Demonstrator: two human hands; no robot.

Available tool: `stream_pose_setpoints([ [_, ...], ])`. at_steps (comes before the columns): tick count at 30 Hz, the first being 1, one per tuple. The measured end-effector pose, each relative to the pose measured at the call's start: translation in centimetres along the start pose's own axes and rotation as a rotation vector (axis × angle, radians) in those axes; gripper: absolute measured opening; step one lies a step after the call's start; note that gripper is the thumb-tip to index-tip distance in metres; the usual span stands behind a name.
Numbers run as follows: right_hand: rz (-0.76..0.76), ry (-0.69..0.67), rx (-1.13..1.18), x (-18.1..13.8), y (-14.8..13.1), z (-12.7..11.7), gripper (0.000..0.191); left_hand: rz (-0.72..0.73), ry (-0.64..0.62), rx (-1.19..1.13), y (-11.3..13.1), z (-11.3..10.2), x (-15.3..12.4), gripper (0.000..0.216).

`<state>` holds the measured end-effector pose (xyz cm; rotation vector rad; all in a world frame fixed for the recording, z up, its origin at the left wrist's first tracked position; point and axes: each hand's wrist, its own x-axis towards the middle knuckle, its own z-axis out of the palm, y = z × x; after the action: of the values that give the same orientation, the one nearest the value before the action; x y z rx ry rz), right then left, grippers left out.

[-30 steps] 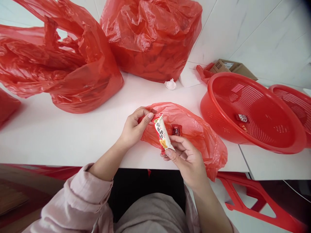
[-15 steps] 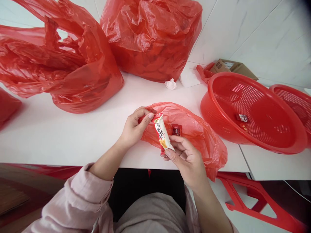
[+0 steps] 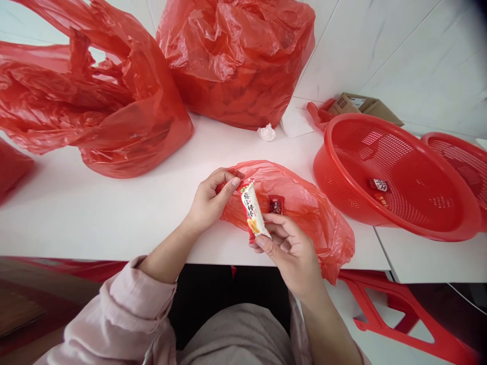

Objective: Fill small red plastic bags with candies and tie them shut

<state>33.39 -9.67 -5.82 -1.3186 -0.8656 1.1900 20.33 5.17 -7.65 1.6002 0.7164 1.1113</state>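
A slim snack packet, white and red with dark lettering and a picture of the food, is held slanted between both hands. My left hand pinches its upper red end between thumb and fingers, close to the edge of a thin red plastic bag. Around the lower end, my right hand is closed with thumb and fingertips. The bag lies spread on the table under and behind the packet. A small dark red wrapped packet rests on it, just above my right hand.
Two large red plastic bags stand at the back. To the right are a red perforated basket with a few small packets, a second basket and a cardboard box. Crumpled white paper lies mid-table. Below stands a red stool.
The packet has rolled slightly in my fingers, so its lettering faces up more fully. Both hands keep nearly the same place and grip.
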Motion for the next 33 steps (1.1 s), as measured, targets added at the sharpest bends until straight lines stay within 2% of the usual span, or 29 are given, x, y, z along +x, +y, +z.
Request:
stream_pose_setpoints([
  [12, -0.009, 0.0, 0.054, -0.2, 0.4, -0.2, 0.03, 0.026, -0.003, 0.029, -0.1, 0.0, 0.0, 0.026],
  [18, 0.174, -0.055, 0.459, 0.4, 0.4, -1.0, 0.022, -0.025, 0.014, -0.03, 0.2, -0.2, 0.0, 0.029],
  [21, 0.224, -0.079, 0.644, 0.7, 0.8, -0.9, 0.02, -0.01, -0.096, -0.047, 0.1, -0.5, 0.1, 0.038],
  [24, 0.259, -0.139, 0.719, 0.7, 1.4, -0.3, 0.019, -0.128, -0.297, -0.129, 0.2, -0.6, 0.1, 0.043],
  [26, 0.293, -0.187, 0.701, 0.7, 1.7, 0.2, 0.021, -0.262, -0.375, -0.244, 0.3, -0.7, 0.0, 0.038],
  [28, 0.308, -0.201, 0.632, 0.7, 1.8, 0.5, 0.032, -0.362, -0.368, -0.342, 0.4, -0.8, -0.1, 0.036],
  [31, 0.218, -0.11, 0.422, 0.5, 1.4, 0.5, 0.049, -0.413, -0.348, -0.379, 0.4, -0.8, -0.1, 0.037],
  [33, 0.146, -0.043, 0.252, 0.3, 1.1, 0.5, 0.049, -0.404, -0.367, -0.363, 0.3, -0.8, -0.1, 0.036],
])
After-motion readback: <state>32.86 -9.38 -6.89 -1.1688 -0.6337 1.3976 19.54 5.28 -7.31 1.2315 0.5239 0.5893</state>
